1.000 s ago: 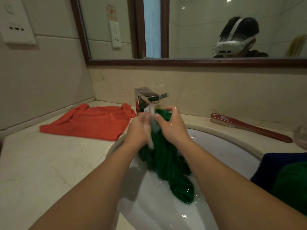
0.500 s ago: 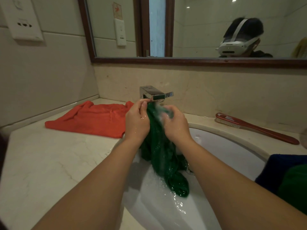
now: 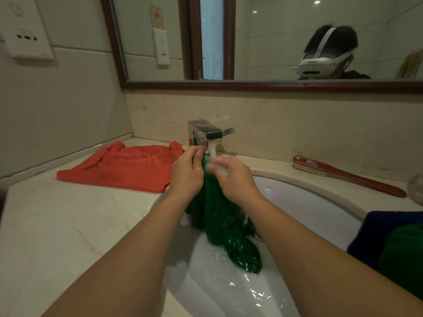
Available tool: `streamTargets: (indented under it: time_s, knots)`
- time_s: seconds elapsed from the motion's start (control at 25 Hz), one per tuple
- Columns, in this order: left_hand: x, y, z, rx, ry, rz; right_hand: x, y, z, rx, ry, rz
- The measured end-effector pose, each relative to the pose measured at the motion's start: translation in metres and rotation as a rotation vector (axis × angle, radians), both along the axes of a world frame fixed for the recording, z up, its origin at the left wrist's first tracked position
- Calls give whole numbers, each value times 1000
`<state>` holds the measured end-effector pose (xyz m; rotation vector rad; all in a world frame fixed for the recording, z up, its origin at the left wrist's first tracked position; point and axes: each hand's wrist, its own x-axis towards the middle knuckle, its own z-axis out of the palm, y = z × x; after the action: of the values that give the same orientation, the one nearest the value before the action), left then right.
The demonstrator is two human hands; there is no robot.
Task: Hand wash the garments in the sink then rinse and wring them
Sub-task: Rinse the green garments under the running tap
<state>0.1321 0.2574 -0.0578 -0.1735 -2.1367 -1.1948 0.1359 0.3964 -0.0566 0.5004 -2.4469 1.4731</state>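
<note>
A wet dark green garment (image 3: 225,227) hangs from both my hands into the white sink (image 3: 304,202). My left hand (image 3: 187,172) grips its top edge on the left, just under the chrome faucet (image 3: 206,133). My right hand (image 3: 233,177) grips the bunched cloth beside it, and the running water falls onto its fingers. The garment's lower end lies soaked on the basin floor, where water runs off. An orange garment (image 3: 123,165) lies flat on the counter to the left.
A red long-handled scrub brush (image 3: 348,177) lies on the counter behind the sink at the right. A dark blue cloth (image 3: 380,234) and another green cloth (image 3: 402,259) are piled at the right edge. A marble counter (image 3: 57,236) stretches to the left; a mirror hangs above.
My hands have shifted along the green garment under the faucet. The water stream now strikes my right hand's fingers, whereas one second ago it fell between both hands.
</note>
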Motion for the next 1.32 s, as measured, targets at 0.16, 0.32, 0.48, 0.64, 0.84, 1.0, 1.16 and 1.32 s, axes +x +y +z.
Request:
streamTargets:
  time_s: [0.16,0.32,0.48,0.64,0.84,1.0,1.16,1.32]
  knots:
    - [3,1,2,29,3,-17,3,2,2,38,9,-33]
    - [8,3,4,6,-87,-71,1,3,8,-52,61,-176]
    - [14,7,5,-34,-197,-143,-1,6,13,-114,75,-213]
    - [11,1,3,-23,-307,-258,-3,10,15,-158,46,-234]
    - [10,0,5,16,-251,-188,-4,13,13,-196,48,-204]
    - [6,-5,8,124,-200,-165,-3,13,10,-180,-9,-50]
    - [7,-7,13,267,-135,-140,-4,6,7,-166,-105,20]
    - [6,-7,12,261,-112,-102,-1,3,10,-313,-150,35]
